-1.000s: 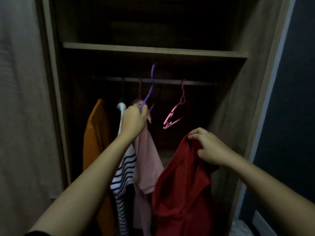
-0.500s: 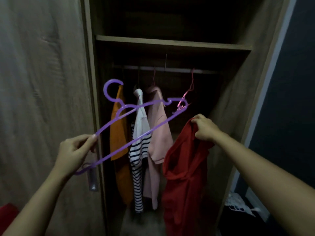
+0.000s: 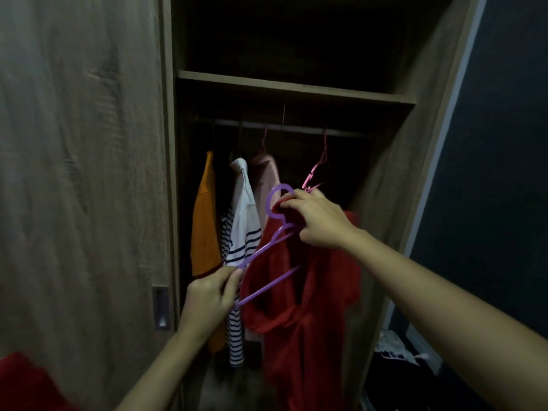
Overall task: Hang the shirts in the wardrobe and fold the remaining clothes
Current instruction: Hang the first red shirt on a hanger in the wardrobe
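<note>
While the left fingers [image 3: 234, 277] pinch the low end of the purple hanger [image 3: 268, 286], thumb on top & index curled under, the right fingers [image 3: 292, 200] are bunched round the collar of the red shirt [image 3: 302, 321], right at the hanger's hook. So both sets are clamped: L on plastic, R on cloth. Whether R also has the hanger's neck I can't tell, the palm covers it.

Moving out, the left hand [image 3: 212, 295] sits low, just in front of the wardrobe's door edge. The right hand [image 3: 318, 222] is higher, approx level w/ the hung shirts' chests. Hanger's tilted, hook up-right, gripped end down-left. Its lower bar crosses the front of the red fabric, far end hidden in the shirt. Red shirt drapes down from the R grip, in front of the open wardrobe [image 3: 382, 179], not yet on the rail [image 3: 296, 129].

Behind, L to R on the rail: orange shirt [image 3: 204, 226], striped shirt [image 3: 241, 232], pink shirt [image 3: 267, 179], then an empty pink hanger [image 3: 315, 170] just above the R knuckles. Shelf [image 3: 296, 87] runs over the rail. Closed door [image 3: 83, 173] w/ recessed handle [image 3: 161, 307] at left. Red cloth [image 3: 23, 381] in the bottom-left corner. Pale & dark clothes [image 3: 397, 354] are heaped on the floor bottom-right, beside a dark wall [image 3: 504, 173].
</note>
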